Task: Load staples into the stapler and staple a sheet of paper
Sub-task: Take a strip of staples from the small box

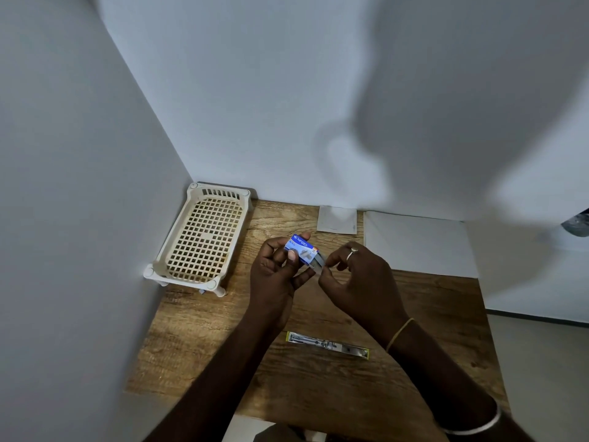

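My left hand (276, 269) holds a small blue staple box (301, 247) above the middle of the wooden table (318, 384). My right hand (353, 272) pinches the grey inner tray (317, 262) that sticks out of the box's right end. The stapler (328, 345), yellow at both ends, lies swung open flat on the table in front of me, below my hands, with nothing touching it. A large white sheet of paper (417, 244) lies at the back right of the table.
A cream plastic basket (204, 237) stands at the back left corner against the wall. A small white paper piece (337, 220) lies at the back wall. White walls close in on the left and behind; the table's right edge drops to the floor.
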Demonstrator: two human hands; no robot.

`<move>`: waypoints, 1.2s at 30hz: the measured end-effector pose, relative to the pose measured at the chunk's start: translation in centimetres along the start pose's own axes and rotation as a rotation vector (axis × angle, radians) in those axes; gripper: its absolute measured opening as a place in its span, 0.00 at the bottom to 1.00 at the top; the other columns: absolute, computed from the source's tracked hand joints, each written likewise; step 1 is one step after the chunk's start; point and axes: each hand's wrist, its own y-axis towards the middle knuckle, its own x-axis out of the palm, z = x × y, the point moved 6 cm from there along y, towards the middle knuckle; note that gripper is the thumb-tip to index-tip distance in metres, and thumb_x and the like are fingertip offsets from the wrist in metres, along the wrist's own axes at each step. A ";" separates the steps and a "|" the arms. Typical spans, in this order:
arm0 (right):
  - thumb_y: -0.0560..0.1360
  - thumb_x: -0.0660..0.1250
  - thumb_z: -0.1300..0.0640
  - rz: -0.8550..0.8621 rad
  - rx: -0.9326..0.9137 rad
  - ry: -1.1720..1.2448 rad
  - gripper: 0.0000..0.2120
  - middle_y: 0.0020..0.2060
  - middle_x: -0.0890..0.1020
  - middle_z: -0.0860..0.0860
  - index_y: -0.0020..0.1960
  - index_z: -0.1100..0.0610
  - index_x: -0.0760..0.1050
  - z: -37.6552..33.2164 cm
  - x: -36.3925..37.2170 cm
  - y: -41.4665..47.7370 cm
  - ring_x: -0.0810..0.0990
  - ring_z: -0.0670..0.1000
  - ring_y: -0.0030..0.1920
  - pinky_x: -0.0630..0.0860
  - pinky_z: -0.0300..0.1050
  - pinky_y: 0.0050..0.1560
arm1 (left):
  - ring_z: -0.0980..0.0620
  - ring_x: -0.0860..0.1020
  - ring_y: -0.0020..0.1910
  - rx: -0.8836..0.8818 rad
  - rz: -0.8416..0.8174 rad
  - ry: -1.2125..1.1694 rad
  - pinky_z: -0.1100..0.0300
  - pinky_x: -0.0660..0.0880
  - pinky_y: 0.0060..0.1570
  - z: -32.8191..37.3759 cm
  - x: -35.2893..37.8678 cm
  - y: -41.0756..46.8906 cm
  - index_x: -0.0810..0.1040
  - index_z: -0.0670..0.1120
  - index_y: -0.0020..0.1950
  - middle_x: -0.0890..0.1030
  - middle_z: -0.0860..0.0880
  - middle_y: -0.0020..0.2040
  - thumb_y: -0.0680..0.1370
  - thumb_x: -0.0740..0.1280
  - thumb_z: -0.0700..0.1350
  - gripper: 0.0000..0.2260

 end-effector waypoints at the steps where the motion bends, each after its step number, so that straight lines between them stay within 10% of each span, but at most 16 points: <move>1: 0.71 0.72 0.51 -0.006 0.009 0.008 0.05 0.41 0.80 0.45 0.45 0.50 0.81 0.0 0.0 0.1 0.77 0.44 0.38 0.76 0.43 0.37 | 0.46 0.84 0.56 -0.004 0.008 -0.001 0.51 0.83 0.49 -0.1 0.0 0.1 0.71 0.39 0.61 0.84 0.47 0.62 0.78 0.66 0.42 0.14; 19: 0.70 0.75 0.54 0.060 0.024 0.106 0.05 0.35 0.82 0.46 0.41 0.53 0.81 0.0 -0.1 0.2 0.79 0.43 0.33 0.79 0.47 0.34 | 0.46 0.85 0.56 -0.021 0.078 -0.005 0.52 0.83 0.46 -0.4 -0.6 0.3 0.70 0.34 0.65 0.84 0.47 0.61 0.78 0.66 0.43 0.19; 24: 0.67 0.76 0.55 0.103 0.146 0.272 0.03 0.31 0.82 0.43 0.39 0.52 0.82 1.1 -0.4 -0.6 0.82 0.41 0.34 0.76 0.33 0.34 | 0.46 0.85 0.55 -0.007 0.081 -0.014 0.53 0.83 0.45 -0.1 -0.8 0.4 0.70 0.36 0.65 0.86 0.48 0.58 0.78 0.65 0.42 0.18; 29: 0.71 0.76 0.56 0.056 0.384 0.660 0.02 0.34 0.87 0.51 0.41 0.54 0.85 2.6 0.8 -1.6 0.87 0.52 0.37 0.86 0.58 0.43 | 0.46 0.85 0.54 -0.010 0.103 -0.027 0.53 0.83 0.45 0.0 -0.8 0.4 0.69 0.34 0.67 0.86 0.48 0.56 0.80 0.63 0.40 0.17; 36: 0.70 0.76 0.60 0.156 0.141 0.612 0.05 0.47 0.88 0.45 0.46 0.56 0.86 -0.1 0.2 -2.7 0.87 0.43 0.48 0.85 0.42 0.48 | 0.46 0.85 0.52 -0.014 0.136 -0.065 0.54 0.83 0.43 -0.1 -0.7 0.2 0.71 0.35 0.65 0.86 0.46 0.56 0.80 0.64 0.40 0.15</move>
